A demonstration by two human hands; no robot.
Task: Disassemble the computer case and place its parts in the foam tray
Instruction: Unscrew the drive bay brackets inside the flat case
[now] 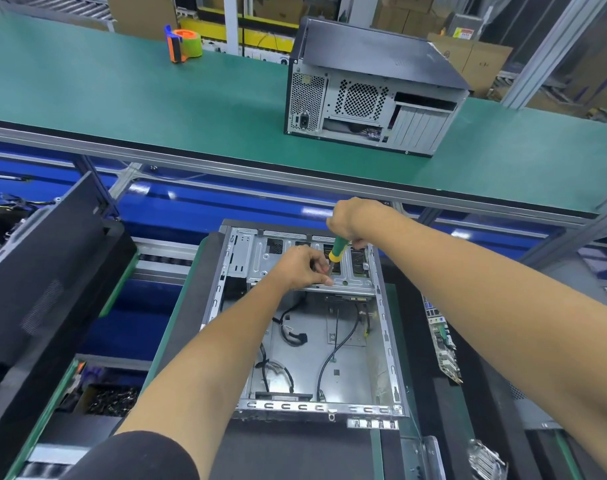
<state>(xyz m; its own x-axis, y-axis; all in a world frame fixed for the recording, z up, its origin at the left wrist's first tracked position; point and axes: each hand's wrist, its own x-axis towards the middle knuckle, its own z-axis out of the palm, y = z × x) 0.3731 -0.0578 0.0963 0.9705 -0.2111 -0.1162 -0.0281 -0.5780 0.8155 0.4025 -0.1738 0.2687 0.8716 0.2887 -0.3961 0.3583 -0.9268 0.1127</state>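
Right hand (347, 220): closed round the top of a green-and-yellow-handled screwdriver (337, 251), holding it upright with the shaft pointing down at the drive cage.

Left hand (304, 266): fingers curled and pinched at the screwdriver's shaft, just above the cage's front lip; it appears to steady the tip. Whether a screw sits under the tip cannot be told.

Drive cage (295, 261): bare metal bracket across the far end of the case, in place. Judged the item being worked on now.

Computer case (316, 327): lies flat and open directly below the person, side panel off. The floor of the case shows plain metal, so the motherboard is judged already out. Loose black cables (330, 355) lie inside, some ending in connectors.

Circuit board (442, 344): stands on edge in a dark slot just right of the case; probably a removed part, and the slot possibly the foam tray, though that is not certain.

Black panel (49, 258): leans at left, apart from the case.

Screw bin (113, 400): lower left, holds small dark fasteners.

Second computer case (375, 95): closed, upright on the green conveyor belt (122, 95) beyond; untouched.

Tape dispenser (184, 43): orange and green, far end of the belt.

Progress, judged: well under way; cage, cables and frame remain.
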